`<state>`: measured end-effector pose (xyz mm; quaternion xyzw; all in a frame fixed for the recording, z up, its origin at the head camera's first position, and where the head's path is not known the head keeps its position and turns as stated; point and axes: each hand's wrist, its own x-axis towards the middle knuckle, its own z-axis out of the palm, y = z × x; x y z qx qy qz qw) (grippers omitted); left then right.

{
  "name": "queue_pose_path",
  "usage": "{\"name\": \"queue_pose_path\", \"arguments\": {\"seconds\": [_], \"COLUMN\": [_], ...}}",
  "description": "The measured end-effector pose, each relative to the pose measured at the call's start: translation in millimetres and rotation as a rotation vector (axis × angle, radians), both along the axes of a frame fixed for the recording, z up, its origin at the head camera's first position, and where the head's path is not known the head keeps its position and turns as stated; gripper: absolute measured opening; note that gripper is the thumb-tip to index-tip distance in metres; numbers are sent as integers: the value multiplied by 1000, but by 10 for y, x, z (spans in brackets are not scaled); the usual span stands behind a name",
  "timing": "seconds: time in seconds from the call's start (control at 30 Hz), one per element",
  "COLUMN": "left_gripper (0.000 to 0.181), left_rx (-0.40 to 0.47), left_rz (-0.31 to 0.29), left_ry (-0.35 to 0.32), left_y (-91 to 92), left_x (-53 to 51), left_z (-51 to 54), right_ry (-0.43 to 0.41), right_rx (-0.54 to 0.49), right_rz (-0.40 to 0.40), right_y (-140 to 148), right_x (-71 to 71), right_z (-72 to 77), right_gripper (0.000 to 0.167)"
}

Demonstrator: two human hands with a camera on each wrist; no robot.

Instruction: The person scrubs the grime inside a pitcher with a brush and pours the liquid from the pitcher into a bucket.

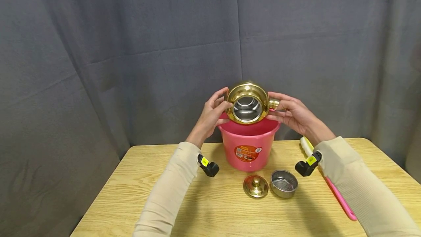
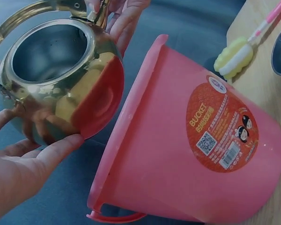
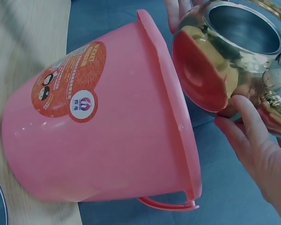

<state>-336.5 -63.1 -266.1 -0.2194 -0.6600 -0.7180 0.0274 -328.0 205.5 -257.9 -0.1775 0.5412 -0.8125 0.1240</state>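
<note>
A shiny gold teapot [image 1: 247, 90], its lid off, is held up over the mouth of a pink bucket [image 1: 248, 145]. Its round opening faces the head camera, showing a silvery inside. My left hand [image 1: 212, 109] grips the side of the pot, thumb near the opening. On the opposite side, my right hand [image 1: 293, 114] holds the body by the spout [image 1: 273, 104]. In the left wrist view, an arched handle [image 2: 25, 16] stands beside the pot's opening. The bucket's pink reflects on the teapot [image 3: 234, 61] in the right wrist view.
On the wooden table [image 1: 154, 178], a gold lid [image 1: 255, 186] lies in front of the bucket, beside a round metal strainer [image 1: 284, 184]. A sponge brush with a pink handle [image 1: 340, 198] lies at the right, partly hidden by my right arm. Grey curtain [image 1: 181, 65] hangs behind.
</note>
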Motion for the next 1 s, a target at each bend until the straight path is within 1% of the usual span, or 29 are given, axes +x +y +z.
{"name": "queue_pose_path", "arguments": {"seconds": [0.1, 0.23, 0.43, 0.57, 0.73, 0.87, 1.0], "left_gripper": [65, 67, 71, 71, 72, 74, 75], "left_rx": [-13, 5, 3, 4, 18, 31, 27], "left_rz": [-15, -34, -46, -56, -68, -81, -91], "left_ry": [-11, -31, -36, -32, -32, -27, -13], "left_y": [-16, -25, -39, -44, -34, -20, -14], "left_x": [6, 25, 38, 35, 23, 16, 25], "left_z": [15, 54, 90, 83, 49, 24, 15], "right_ry": [20, 40, 58, 36, 3, -15, -19], "right_rx": [-4, -10, 21, 40, 53, 55, 50], "right_rz": [15, 30, 22, -2, -31, -43, -43], "right_y": [17, 20, 12, 3, -12, -14, -8], "right_x": [-2, -5, 1, 12, 24, 25, 23], "right_z": [-19, -35, -25, 0, 16, 15, 10], "right_gripper": [59, 57, 58, 58, 57, 57, 54]}}
